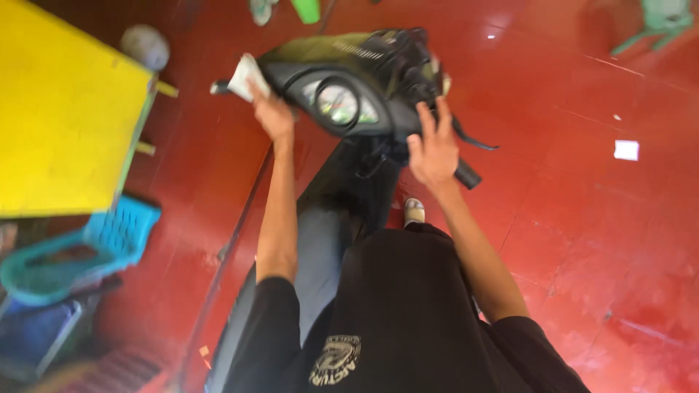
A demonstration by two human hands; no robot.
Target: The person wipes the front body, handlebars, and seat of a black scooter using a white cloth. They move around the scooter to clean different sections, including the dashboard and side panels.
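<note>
Plainly, with the left hand (273,113) pressing a white cloth (246,76) against the left end of the scooter's handlebar cover (349,73) on the red floor (582,218), the right hand (431,149), fingers spread, should steady the dash while wiping.

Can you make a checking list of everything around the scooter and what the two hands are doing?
Surface: glossy red tiled floor.
Job's things: dark scooter with round dial; white cloth at its left handlebar.
Clutter: white scrap on the floor.
Hands: left hand grips the cloth; right hand rests open on the scooter's right side.
Cables: nothing seen.
Surroundings: yellow table, blue basket, green stool.
</note>
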